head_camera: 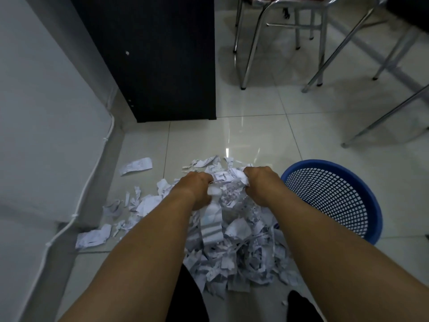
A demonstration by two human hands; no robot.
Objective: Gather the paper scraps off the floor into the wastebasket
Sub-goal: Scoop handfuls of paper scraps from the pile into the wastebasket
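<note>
While left hand (197,189) and right hand (262,185) grip scraps (232,242), wastebasket (325,162) rim near.

Probably an office: dark desk (151,54), chrome-legged chairs (253,52), tiled floor (255,135).

I am looking through the one wide-angle camera worn on the head, which is facing forward and steeply down, sitting close above the paper scraps (234,247) on the tiled floor (267,135) and taking in the wastebasket (320,162) at right and chair legs (253,43) farther off.
</note>
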